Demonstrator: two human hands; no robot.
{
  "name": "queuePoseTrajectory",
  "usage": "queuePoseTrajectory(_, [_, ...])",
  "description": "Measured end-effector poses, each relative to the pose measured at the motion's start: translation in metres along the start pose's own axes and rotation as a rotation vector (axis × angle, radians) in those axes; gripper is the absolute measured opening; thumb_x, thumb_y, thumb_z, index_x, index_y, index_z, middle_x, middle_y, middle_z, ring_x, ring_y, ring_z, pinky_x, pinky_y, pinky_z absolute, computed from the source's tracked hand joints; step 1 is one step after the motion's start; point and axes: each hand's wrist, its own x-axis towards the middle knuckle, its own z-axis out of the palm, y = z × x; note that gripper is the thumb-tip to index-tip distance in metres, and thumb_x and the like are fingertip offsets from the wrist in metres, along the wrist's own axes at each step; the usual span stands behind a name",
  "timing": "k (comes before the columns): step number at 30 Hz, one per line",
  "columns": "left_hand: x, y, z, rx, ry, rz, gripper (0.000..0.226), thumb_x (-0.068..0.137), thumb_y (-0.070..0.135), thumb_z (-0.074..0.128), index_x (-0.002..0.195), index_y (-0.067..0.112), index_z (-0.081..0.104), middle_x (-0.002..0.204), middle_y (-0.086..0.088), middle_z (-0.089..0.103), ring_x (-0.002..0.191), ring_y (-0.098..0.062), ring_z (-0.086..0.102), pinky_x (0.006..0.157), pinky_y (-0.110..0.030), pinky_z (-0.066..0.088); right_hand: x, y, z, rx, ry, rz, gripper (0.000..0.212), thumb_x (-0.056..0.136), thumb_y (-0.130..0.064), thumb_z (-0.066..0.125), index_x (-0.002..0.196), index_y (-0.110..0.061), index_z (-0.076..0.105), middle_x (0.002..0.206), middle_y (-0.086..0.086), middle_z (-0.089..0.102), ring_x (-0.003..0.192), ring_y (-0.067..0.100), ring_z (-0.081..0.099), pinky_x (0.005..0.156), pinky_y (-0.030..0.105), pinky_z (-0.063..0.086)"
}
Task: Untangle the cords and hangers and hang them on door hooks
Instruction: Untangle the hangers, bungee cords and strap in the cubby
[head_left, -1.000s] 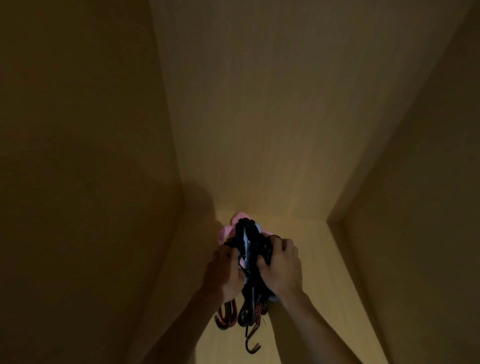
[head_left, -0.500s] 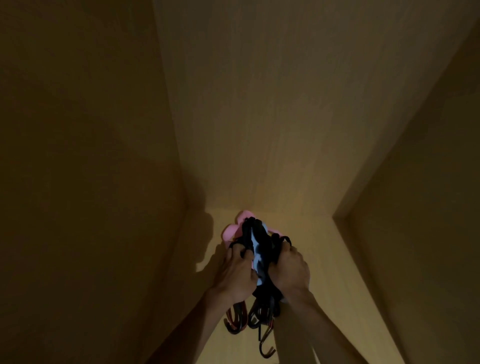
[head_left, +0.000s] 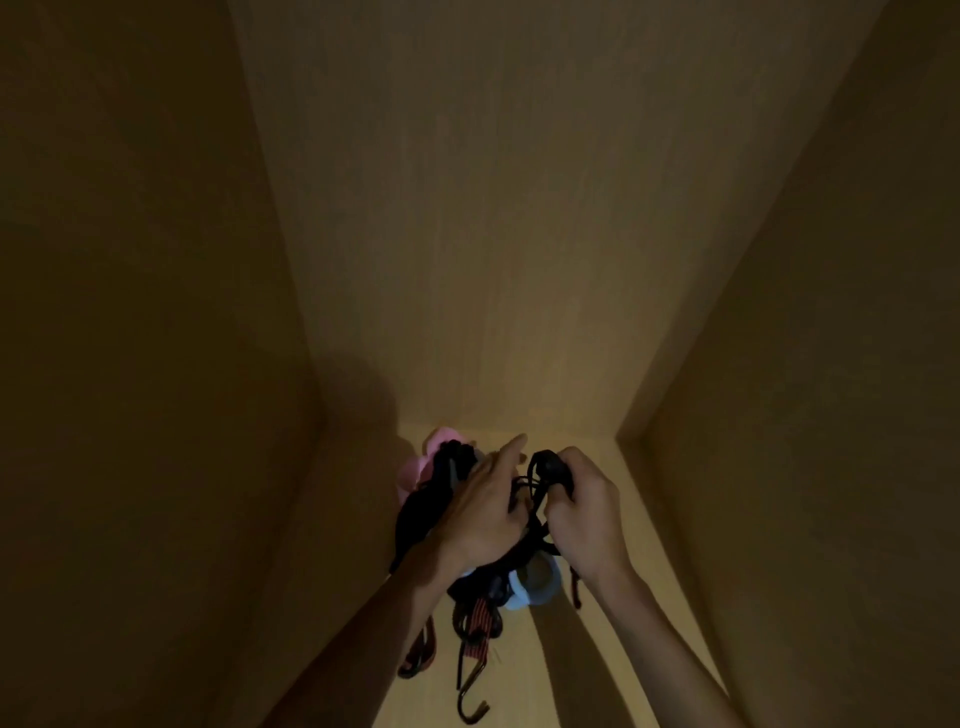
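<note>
In a dim wooden cupboard (head_left: 467, 260), a pink hanger part (head_left: 415, 465) pokes out at the far left of the tangle of cords (head_left: 426, 514), held up just above the cupboard floor. The left hand (head_left: 483, 514) grips the tangle, forefinger stretched out. A striped bungee cord (head_left: 479, 621) and metal hook (head_left: 470, 699) dangle below. The right hand (head_left: 584, 514) is curled tight round a black loop (head_left: 550, 467), above a pale blue piece (head_left: 535, 584).

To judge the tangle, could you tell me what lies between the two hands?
In the head view, tangled black cords stretch between the left hand and the right hand; both hands grip them.
</note>
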Motion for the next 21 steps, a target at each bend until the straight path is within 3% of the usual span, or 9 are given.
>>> queuePoseTrajectory(2, [0.006, 0.006, 0.002, -0.094, -0.031, 0.011, 0.049, 0.096, 0.018, 0.044, 0.142, 0.023, 0.03, 0.116, -0.002, 0.059, 0.102, -0.014, 0.058, 0.084, -0.023, 0.047, 0.003, 0.0, -0.01, 0.05, 0.014, -0.009, 0.019, 0.083, 0.01, 0.044, 0.078, -0.008, 0.049, 0.071, 0.002, 0.051, 0.062, 0.009, 0.045, 0.051, 0.015, 0.032])
queuePoseTrajectory(4, [0.009, 0.016, 0.003, -0.155, -0.009, -0.001, 0.028, 0.098, 0.015, 0.041, 0.126, 0.015, 0.048, 0.085, 0.001, 0.058, 0.066, -0.008, 0.053, 0.057, -0.016, 0.041, 0.007, 0.003, -0.02, 0.073, 0.015, -0.015, 0.018, 0.084, 0.008, 0.044, 0.078, -0.007, 0.049, 0.072, 0.002, 0.051, 0.064, 0.009, 0.045, 0.052, 0.015, 0.032])
queuePoseTrajectory(7, [0.014, 0.028, 0.005, -0.203, 0.046, -0.026, 0.019, 0.099, 0.016, 0.043, 0.102, 0.007, 0.059, 0.09, -0.011, 0.057, 0.074, -0.021, 0.054, 0.065, -0.028, 0.042, 0.009, 0.012, -0.028, 0.058, -0.061, 0.029, 0.012, 0.088, 0.0, 0.045, 0.08, -0.009, 0.049, 0.072, 0.002, 0.049, 0.063, 0.013, 0.044, 0.05, 0.018, 0.03])
queuePoseTrajectory(10, [0.013, 0.028, 0.007, -0.285, 0.016, -0.109, 0.003, 0.091, 0.013, 0.054, 0.092, 0.012, 0.057, 0.1, -0.014, 0.05, 0.089, -0.03, 0.056, 0.08, -0.033, 0.046, 0.009, 0.018, -0.03, 0.074, -0.141, 0.076, 0.012, 0.092, -0.006, 0.046, 0.082, -0.009, 0.052, 0.067, 0.001, 0.05, 0.058, 0.015, 0.043, 0.046, 0.019, 0.029])
queuePoseTrajectory(13, [0.009, 0.02, 0.006, -0.466, -0.143, -0.191, 0.038, 0.07, 0.015, 0.059, 0.107, 0.017, 0.049, 0.107, -0.008, 0.053, 0.098, -0.032, 0.057, 0.078, -0.039, 0.042, 0.012, 0.016, -0.035, 0.118, -0.147, 0.056, 0.015, 0.092, -0.005, 0.047, 0.079, -0.011, 0.054, 0.065, -0.003, 0.051, 0.057, 0.009, 0.043, 0.048, 0.018, 0.03])
queuePoseTrajectory(16, [0.009, 0.014, 0.007, -0.434, -0.255, -0.17, 0.074, 0.071, 0.012, 0.063, 0.133, 0.036, 0.031, 0.119, 0.002, 0.051, 0.103, -0.026, 0.057, 0.078, -0.043, 0.049, 0.016, 0.008, -0.042, 0.201, -0.146, 0.031, 0.019, 0.091, -0.003, 0.047, 0.078, -0.013, 0.056, 0.059, -0.011, 0.051, 0.053, 0.004, 0.042, 0.05, 0.015, 0.031])
queuePoseTrajectory(18, [0.01, 0.013, 0.007, -0.402, -0.259, -0.135, 0.076, 0.076, 0.01, 0.066, 0.134, 0.04, 0.028, 0.107, -0.002, 0.056, 0.091, -0.029, 0.061, 0.068, -0.039, 0.047, 0.018, 0.002, -0.045, 0.235, -0.148, 0.019, 0.022, 0.091, -0.002, 0.046, 0.076, -0.015, 0.056, 0.055, -0.013, 0.05, 0.049, 0.004, 0.04, 0.048, 0.014, 0.031])
queuePoseTrajectory(21, [0.015, 0.016, 0.005, -0.256, -0.191, -0.085, 0.046, 0.084, 0.016, 0.064, 0.125, 0.021, 0.044, 0.088, 0.0, 0.058, 0.079, -0.021, 0.059, 0.071, -0.039, 0.049, 0.019, -0.003, -0.047, 0.2, -0.142, 0.023, 0.02, 0.092, -0.005, 0.045, 0.079, -0.017, 0.055, 0.055, -0.013, 0.05, 0.047, 0.005, 0.039, 0.046, 0.016, 0.03])
